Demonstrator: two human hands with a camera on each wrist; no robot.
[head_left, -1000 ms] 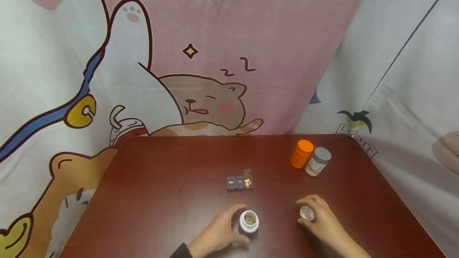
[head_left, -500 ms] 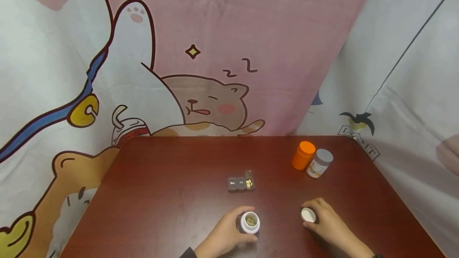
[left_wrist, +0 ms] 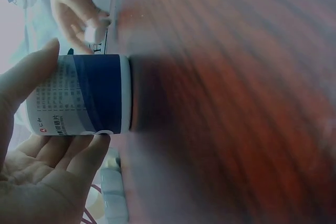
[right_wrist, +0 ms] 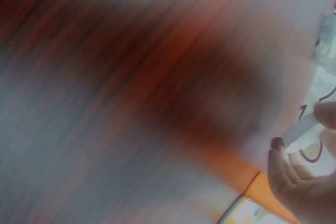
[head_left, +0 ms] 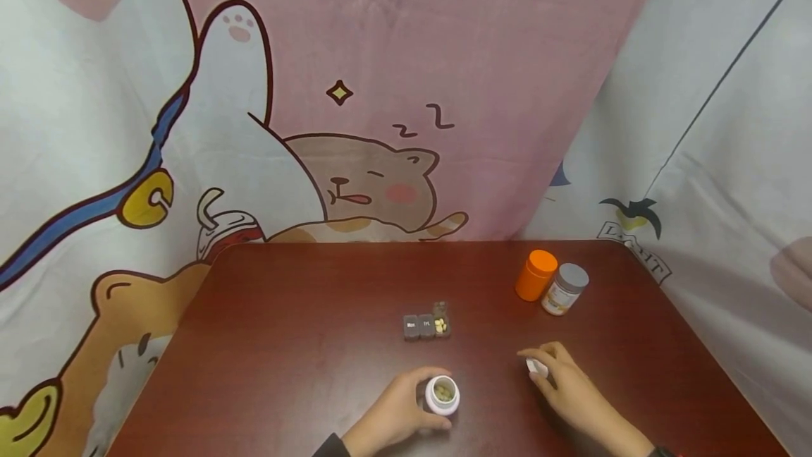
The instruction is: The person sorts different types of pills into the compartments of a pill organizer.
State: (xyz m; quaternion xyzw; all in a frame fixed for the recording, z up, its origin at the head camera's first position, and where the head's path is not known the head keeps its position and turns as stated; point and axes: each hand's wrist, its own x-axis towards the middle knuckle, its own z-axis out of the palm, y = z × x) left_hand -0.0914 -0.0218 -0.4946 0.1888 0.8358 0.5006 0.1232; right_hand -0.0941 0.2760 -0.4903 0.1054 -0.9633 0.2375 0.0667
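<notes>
A small white pill bottle [head_left: 443, 409] stands upright and uncapped near the table's front, with greenish tablets [head_left: 443, 392] visible inside. My left hand [head_left: 396, 407] holds it, thumb and fingers on opposite sides; its blue-and-white label [left_wrist: 102, 95] shows in the left wrist view. To the right, my right hand [head_left: 571, 386] pinches a white cap [head_left: 536, 367] between thumb and fingers, tilted on edge above the table. In the right wrist view the cap [right_wrist: 304, 132] is blurred. Beyond the bottle lies a grey pill organizer [head_left: 419, 326], its right compartment uncovered, with pale yellow tablets [head_left: 440, 326] in it.
An orange bottle [head_left: 536, 276] and a white jar [head_left: 563, 291] with a grey lid stand close together at the back right of the dark red-brown table [head_left: 304, 302]. A printed cloth [head_left: 507, 90] hangs behind the table's far edge.
The cap in my right hand has turned from facing up to tilted on edge, and that hand has shifted slightly left and away. My left hand has stayed around the bottle.
</notes>
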